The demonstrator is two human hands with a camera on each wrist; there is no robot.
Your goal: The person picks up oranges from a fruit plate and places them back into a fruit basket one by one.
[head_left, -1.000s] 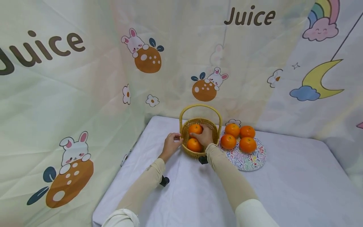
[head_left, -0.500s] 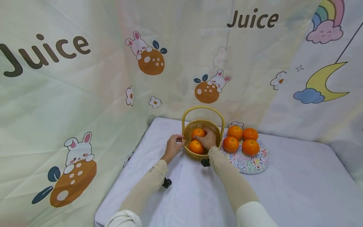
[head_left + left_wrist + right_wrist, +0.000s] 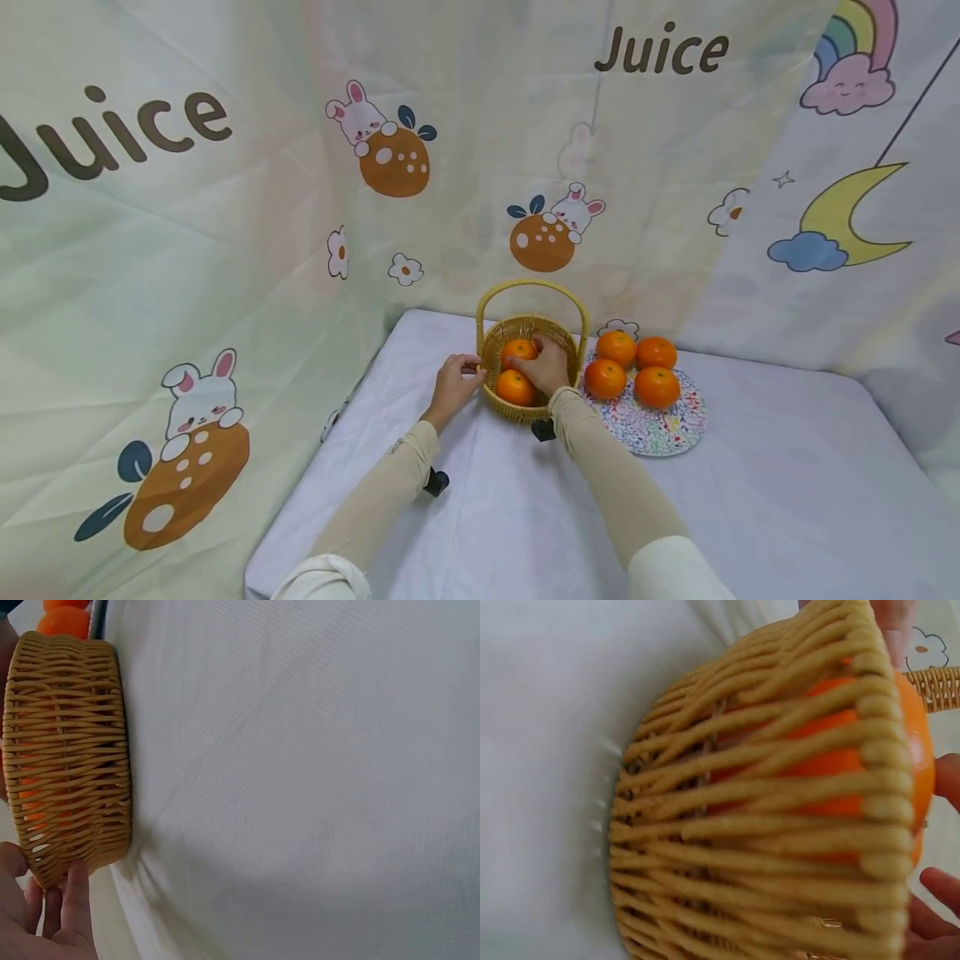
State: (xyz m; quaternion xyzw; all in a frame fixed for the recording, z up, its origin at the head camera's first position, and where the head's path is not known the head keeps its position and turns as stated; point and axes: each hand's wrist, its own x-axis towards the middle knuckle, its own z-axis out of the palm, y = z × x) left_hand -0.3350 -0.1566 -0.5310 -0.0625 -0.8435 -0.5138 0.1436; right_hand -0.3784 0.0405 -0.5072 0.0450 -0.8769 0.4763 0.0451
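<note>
A tan wicker basket [image 3: 520, 413] with a tall arched handle stands near the back of the table. Two oranges lie in it, a far orange [image 3: 516, 348] and a near orange [image 3: 514, 388]. My right hand [image 3: 549, 367] reaches over the right rim and holds the far orange between thumb and fingers; part of that fruit is hidden. At the left rim my left hand [image 3: 453, 387] pinches the basket. In the left wrist view, the thumb of this left hand [image 3: 45, 922] lies at the rim and the fingers press the woven wall.
Right of the basket, a round speckled plate [image 3: 651, 435] bears several oranges [image 3: 657, 387]. A white cloth covers the table [image 3: 765, 483]. Printed fabric [image 3: 465, 167] hangs behind and to the left, close to the basket.
The whole head view shifts slightly. Both hands keep their places at the basket, and the right hand stays on the far orange with only a slight shift of its fingers.
</note>
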